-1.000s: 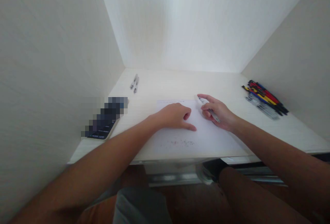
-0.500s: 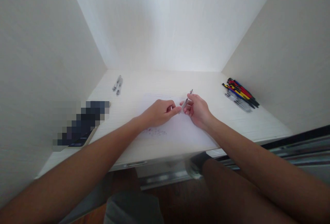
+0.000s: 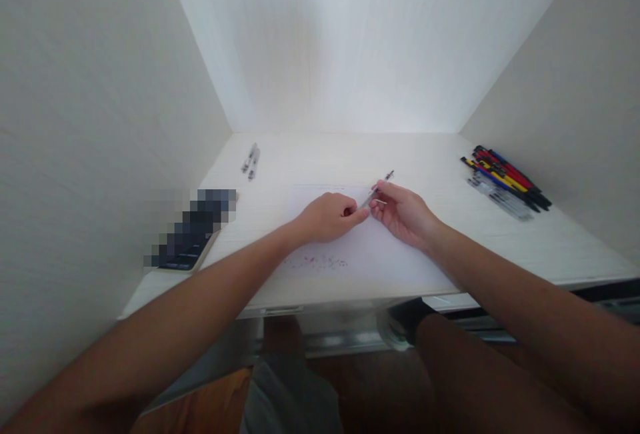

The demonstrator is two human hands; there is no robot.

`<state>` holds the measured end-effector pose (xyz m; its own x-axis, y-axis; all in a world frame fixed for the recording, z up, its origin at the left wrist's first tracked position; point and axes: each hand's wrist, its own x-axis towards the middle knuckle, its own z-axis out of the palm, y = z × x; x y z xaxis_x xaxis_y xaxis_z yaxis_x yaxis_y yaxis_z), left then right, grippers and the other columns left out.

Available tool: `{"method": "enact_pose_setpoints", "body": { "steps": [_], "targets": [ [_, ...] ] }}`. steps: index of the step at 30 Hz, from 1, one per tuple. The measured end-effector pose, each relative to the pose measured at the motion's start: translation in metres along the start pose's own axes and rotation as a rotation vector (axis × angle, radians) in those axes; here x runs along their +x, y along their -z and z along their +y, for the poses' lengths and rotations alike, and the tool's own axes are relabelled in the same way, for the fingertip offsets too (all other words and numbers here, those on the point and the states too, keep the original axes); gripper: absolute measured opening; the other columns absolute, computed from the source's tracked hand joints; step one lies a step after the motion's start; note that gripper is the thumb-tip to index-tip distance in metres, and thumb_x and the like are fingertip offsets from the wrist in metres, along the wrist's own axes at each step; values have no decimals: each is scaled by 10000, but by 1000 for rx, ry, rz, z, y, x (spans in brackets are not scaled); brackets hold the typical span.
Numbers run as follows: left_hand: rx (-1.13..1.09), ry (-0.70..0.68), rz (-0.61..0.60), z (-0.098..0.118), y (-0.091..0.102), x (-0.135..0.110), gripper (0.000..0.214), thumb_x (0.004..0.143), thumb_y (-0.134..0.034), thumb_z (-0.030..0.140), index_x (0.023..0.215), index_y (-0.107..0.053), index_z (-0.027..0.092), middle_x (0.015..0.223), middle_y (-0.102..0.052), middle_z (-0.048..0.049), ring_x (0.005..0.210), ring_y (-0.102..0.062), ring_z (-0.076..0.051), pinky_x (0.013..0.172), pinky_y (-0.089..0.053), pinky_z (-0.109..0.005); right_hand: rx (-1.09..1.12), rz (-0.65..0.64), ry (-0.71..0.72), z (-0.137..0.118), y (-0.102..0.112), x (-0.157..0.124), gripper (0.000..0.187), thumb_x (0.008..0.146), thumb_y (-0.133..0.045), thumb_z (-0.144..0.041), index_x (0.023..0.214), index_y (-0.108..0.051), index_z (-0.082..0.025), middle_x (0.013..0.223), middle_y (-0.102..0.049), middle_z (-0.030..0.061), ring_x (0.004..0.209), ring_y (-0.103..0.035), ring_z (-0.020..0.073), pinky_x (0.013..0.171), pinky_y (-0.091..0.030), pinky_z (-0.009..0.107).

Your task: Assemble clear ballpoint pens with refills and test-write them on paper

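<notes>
Both my hands meet over a white sheet of paper [image 3: 380,257] on the pale desk [image 3: 435,161]. My right hand [image 3: 403,213] grips a clear pen [image 3: 381,185] that points up and to the right. My left hand [image 3: 330,216] is closed, and its thumb and forefinger pinch the pen's lower end. Small dark scribbles [image 3: 320,263] mark the paper near its front edge.
A bunch of coloured pens [image 3: 505,181] lies at the desk's right side. Two clear pens [image 3: 251,160] lie at the back left. A dark blurred flat object [image 3: 193,231] rests at the left edge. White walls close in the desk on three sides. My knees show below.
One second ago my left hand lay flat on the paper and my right held the pen low. Both hands have come together on the pen, lifted off the sheet.
</notes>
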<state>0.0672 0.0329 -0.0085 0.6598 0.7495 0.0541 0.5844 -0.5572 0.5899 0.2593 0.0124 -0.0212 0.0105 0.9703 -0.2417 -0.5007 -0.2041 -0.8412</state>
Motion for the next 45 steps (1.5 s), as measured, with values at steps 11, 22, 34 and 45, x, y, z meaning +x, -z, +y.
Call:
{"method": "enact_pose_setpoints", "body": {
  "steps": [11,22,34,45],
  "targets": [
    [-155,53,-3,-7,-5,5,518,996,-497,538,629,-606,190,579,-595,-3,570,-528,-134,583,-332,-302,-34,-160,-285,-23,7,24,267,1075,-476,-115,860,-634,-121,672,-651,24,573,-636,81,571,-566,161],
    [-246,78,204,-18,-5,13,475,1052,-462,439,658,-570,194,610,-586,11,609,-529,-136,631,-355,-299,-44,-303,-136,-19,30,24,96,963,-743,-228,905,-676,-191,733,-711,2,663,-679,110,702,-605,228],
    [-194,-98,184,-25,-5,11,464,1039,-400,494,680,-470,209,657,-519,14,663,-494,-151,641,-333,-305,-145,-192,-118,-24,32,8,85,949,-721,-156,883,-768,-132,781,-779,51,685,-718,105,690,-593,200],
    [-210,-98,173,-28,-7,13,462,1028,-386,508,671,-412,216,649,-476,16,646,-452,-147,635,-327,-312,-88,-201,-201,-25,34,10,321,1079,-497,-180,962,-789,-120,824,-791,66,737,-725,99,744,-588,194]
  ]
}}
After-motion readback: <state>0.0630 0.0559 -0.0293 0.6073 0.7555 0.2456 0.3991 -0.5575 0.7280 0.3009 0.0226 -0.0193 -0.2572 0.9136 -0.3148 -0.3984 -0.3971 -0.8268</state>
